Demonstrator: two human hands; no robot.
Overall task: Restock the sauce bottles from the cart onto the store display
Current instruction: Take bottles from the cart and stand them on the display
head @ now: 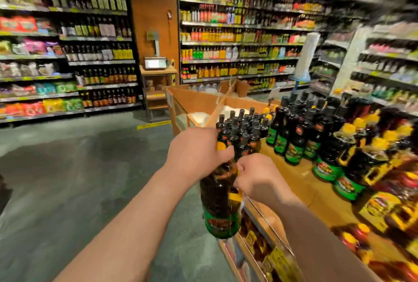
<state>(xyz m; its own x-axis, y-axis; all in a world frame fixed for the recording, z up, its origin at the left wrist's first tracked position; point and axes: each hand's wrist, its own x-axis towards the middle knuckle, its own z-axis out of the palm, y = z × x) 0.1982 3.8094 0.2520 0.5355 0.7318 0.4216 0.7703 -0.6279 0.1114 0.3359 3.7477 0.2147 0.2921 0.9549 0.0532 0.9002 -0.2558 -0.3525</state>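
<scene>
Two hands meet on a single sauce bottle (220,200), a tall dark one with a green label at its base, held out over the aisle floor (79,179) just beside the edge of the display. The left hand (196,152) wraps the upper part of the bottle near the neck, fingers curled round it; the right hand (255,175) is closed against the bottle's side lower down, apparently pinching or steadying it, though blur hides the fingertips. The bottle hangs tilted, its base toward the person, and touches neither the display nor anything else. To the right, the wooden display desk (294,168) already carries a good deal of stock: a tight cluster of small dark bottles (242,127) at the far end, a row of green-labelled bottles (291,143) matching the held one, and yellow-capped bottles (362,141) further along. A bare strip of the desk lies between the hands and those rows, which looks like room for more. Behind the display stands an open cardboard box (199,102). No cart can be made out, so how many bottles remain to be moved cannot be told. By this judgement the restocking is well under way but not finished: this bottle is not yet set down. Wall shelves (237,44) of bottles fill the background.
</scene>
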